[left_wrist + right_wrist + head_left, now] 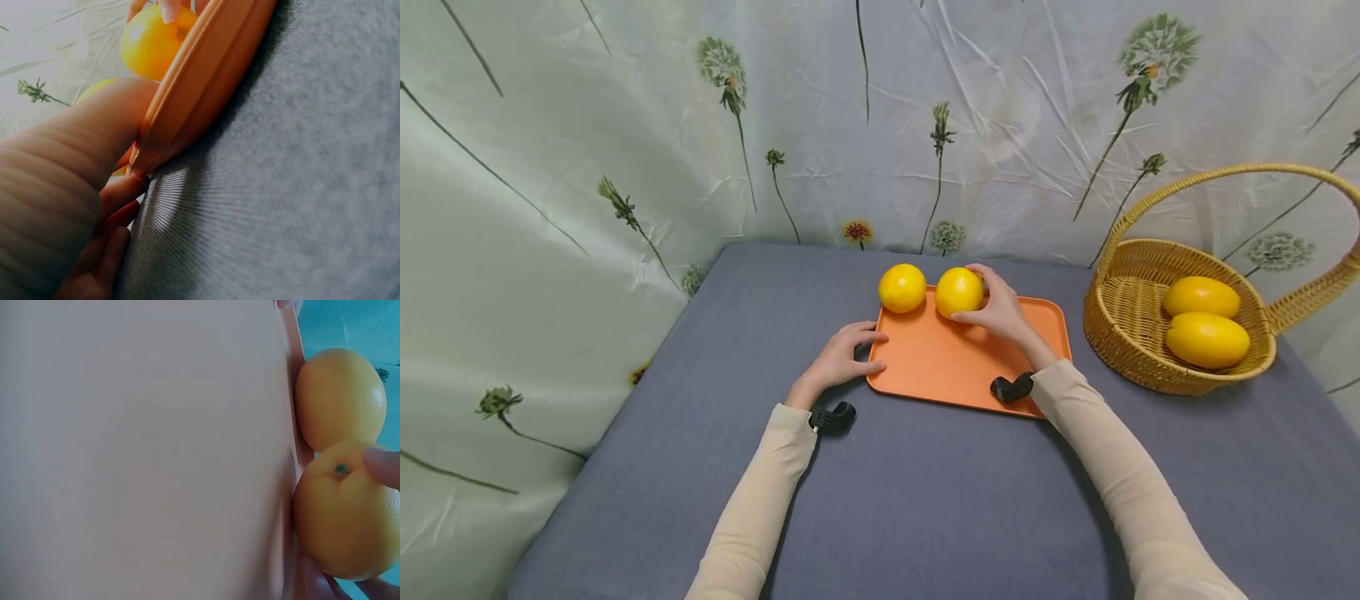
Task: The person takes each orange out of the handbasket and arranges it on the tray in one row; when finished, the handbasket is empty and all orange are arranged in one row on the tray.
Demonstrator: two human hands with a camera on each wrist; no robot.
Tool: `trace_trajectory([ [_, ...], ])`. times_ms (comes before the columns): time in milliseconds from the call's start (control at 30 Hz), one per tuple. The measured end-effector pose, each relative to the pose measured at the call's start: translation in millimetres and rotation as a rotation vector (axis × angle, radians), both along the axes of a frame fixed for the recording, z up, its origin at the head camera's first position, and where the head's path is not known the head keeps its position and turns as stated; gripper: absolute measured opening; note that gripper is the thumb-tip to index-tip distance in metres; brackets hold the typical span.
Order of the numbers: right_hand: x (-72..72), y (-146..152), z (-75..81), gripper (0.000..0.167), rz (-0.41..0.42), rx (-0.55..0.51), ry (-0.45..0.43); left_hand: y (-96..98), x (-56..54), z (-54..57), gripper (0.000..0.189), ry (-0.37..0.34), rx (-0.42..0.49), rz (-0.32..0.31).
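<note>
An orange-coloured tray (947, 358) lies on the table, its underside edge showing in the left wrist view. My left hand (838, 357) is at the tray's left edge, with the thumb over the rim and fingers gripping from the outside and below. At the far edge, my right hand (1000, 308) holds a round yellow orange (958, 292) between thumb and fingers. Its green stem end (341, 469) faces the right wrist camera. A second orange (902, 288) sits just left of it by the tray's far left corner; no hand touches that one.
To the right stands a wicker basket (1112, 337) with a tall arched handle. Inside lie two oval yellow fruits, one (1202, 297) behind the other (1207, 340). A grey-blue cloth (910, 500) covers the table, and a flowered curtain (820, 100) hangs behind it.
</note>
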State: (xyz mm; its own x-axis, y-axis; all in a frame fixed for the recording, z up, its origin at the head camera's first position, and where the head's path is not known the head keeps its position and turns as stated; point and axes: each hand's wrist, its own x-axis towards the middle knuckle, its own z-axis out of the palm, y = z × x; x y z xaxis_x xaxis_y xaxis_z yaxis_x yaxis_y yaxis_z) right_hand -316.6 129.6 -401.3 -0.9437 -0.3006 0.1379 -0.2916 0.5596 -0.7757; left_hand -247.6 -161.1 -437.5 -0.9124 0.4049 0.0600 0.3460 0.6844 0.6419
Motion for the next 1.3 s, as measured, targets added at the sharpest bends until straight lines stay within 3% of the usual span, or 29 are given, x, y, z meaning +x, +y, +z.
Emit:
trace_trajectory([
  [167,-2.7,-1.4,1.2,0.087,0.024,-0.011,-0.064,0.8,-1.0,-1.4,0.05,0.004,-0.005,-0.003],
  [467,-8.5,-5.7,1.3,0.088,0.078,-0.004,-0.076,2.1,-1.4,1.1,0.05,0.014,0.006,-0.012],
  [667,-10.3,-4.7,2.5,0.088,0.116,-0.046,-0.139,1.1,-1.7,1.5,0.049,0.025,0.012,-0.011],
  [933,6.6,-10.5,30.2,0.083,0.164,-0.074,-0.185,0.4,-1.6,2.6,0.049,0.017,0.008,-0.008],
  [1033,10.1,-12.5,33.2,0.083,0.158,-0.078,-0.199,-0.1,-1.5,1.7,0.048,0.021,0.016,-0.007],
  [1300,1.5,-8.3,21.2,0.085,0.162,-0.13,-0.233,0.8,-1.3,-0.3,0.048,0.028,0.014,-0.008],
])
